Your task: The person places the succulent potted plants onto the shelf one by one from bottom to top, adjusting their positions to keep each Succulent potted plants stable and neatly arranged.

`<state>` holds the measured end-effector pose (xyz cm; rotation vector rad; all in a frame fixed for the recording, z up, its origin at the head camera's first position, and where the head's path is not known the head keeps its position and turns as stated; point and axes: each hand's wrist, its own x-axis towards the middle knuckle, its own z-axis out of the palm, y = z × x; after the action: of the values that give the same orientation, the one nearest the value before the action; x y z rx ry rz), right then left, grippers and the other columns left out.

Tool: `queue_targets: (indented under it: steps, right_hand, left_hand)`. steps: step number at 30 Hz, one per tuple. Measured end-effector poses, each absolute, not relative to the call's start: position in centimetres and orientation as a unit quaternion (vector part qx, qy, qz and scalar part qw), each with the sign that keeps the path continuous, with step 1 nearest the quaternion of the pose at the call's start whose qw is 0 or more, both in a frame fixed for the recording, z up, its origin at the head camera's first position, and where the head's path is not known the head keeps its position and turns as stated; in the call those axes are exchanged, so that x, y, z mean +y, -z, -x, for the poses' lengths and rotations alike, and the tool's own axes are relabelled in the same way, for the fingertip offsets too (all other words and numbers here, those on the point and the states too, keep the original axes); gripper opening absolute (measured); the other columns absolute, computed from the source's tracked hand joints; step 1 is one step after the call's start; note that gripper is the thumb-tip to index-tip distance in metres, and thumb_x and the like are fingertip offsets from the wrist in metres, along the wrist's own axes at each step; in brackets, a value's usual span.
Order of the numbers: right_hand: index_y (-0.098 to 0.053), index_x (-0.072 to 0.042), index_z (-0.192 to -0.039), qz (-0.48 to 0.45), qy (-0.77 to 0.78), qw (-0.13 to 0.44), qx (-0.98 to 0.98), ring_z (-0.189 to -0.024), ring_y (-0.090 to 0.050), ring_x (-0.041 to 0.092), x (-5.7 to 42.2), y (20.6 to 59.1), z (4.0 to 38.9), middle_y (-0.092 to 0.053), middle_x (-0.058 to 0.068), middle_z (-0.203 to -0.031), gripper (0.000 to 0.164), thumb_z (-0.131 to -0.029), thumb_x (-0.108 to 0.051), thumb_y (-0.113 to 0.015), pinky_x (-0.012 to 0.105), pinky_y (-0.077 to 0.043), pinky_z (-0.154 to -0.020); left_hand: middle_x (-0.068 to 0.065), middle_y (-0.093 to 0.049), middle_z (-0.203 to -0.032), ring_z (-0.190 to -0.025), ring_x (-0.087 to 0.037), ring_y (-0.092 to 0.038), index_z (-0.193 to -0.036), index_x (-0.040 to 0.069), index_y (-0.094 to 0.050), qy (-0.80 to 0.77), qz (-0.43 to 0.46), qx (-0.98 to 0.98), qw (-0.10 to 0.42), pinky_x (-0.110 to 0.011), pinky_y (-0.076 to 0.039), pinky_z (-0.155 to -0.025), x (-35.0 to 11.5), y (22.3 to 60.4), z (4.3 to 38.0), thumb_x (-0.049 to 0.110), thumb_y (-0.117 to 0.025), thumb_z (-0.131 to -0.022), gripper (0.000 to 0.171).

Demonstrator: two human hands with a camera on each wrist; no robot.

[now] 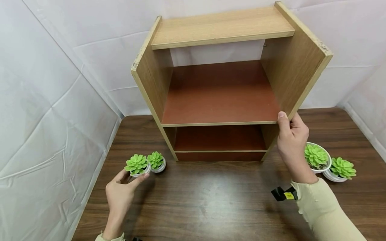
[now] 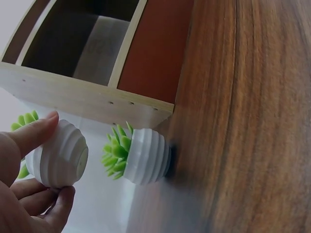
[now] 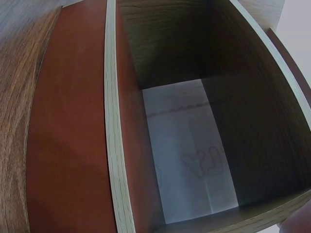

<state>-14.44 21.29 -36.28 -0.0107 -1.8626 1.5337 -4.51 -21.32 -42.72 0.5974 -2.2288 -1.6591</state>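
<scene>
My left hand grips a small potted succulent by its white ribbed pot, thumb on one side and fingers on the other. In the left wrist view that pot is held off the table, its underside showing. Close beside it a second potted succulent stands on the table. My right hand grips the front edge of the right side panel of a wooden shelf unit, thumb at the middle board's corner. In the right wrist view only a blurred bit of that hand shows at the lower right corner.
Two more potted succulents, one in a white bowl-like pot and one in a ribbed pot, stand right of the unit, near my right forearm. The dark wood table stretches in front. White sheeting hangs behind and at the sides.
</scene>
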Motion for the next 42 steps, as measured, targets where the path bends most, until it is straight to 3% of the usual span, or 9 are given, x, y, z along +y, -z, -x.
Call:
queue_targets:
  steps: [9,25,42]
  right_hand:
    - [-0.065,0.013,-0.099,0.005,-0.596,0.358,-0.719,-0.077,-0.056,0.008,21.5,36.4,14.6,-0.065,-0.013,-0.078,0.028,-0.1,-0.013,-0.056,0.022,-0.041,-0.071]
    - [-0.065,0.013,-0.102,0.006,-0.599,0.351,-0.72,-0.078,-0.056,0.008,21.5,36.5,14.5,-0.065,-0.014,-0.08,0.029,-0.1,-0.014,-0.055,0.022,-0.041,-0.072]
    - [-0.069,0.005,-0.103,0.001,-0.598,0.352,-0.72,-0.079,-0.058,0.011,21.3,36.3,14.3,-0.067,-0.006,-0.084,0.026,-0.1,-0.017,-0.056,0.022,-0.042,-0.072]
  left_hand:
    - [-0.011,-0.066,-0.118,-0.111,-0.021,-0.061,-0.121,0.006,-0.07,0.577,-0.178,-0.785,0.14,-0.019,-0.048,-0.086,-21.0,42.0,4.7,0.02,-0.094,-0.065,0.063]
    - [-0.007,-0.068,-0.114,-0.107,-0.017,-0.063,-0.118,0.006,-0.071,0.575,-0.14,-0.794,0.141,-0.02,-0.05,-0.083,-19.6,41.2,4.7,0.016,-0.094,-0.065,0.059]
    - [-0.007,-0.069,-0.112,-0.104,-0.018,-0.065,-0.119,0.003,-0.071,0.578,-0.131,-0.792,0.144,-0.02,-0.051,-0.079,-18.0,41.3,4.9,0.014,-0.095,-0.063,0.062]
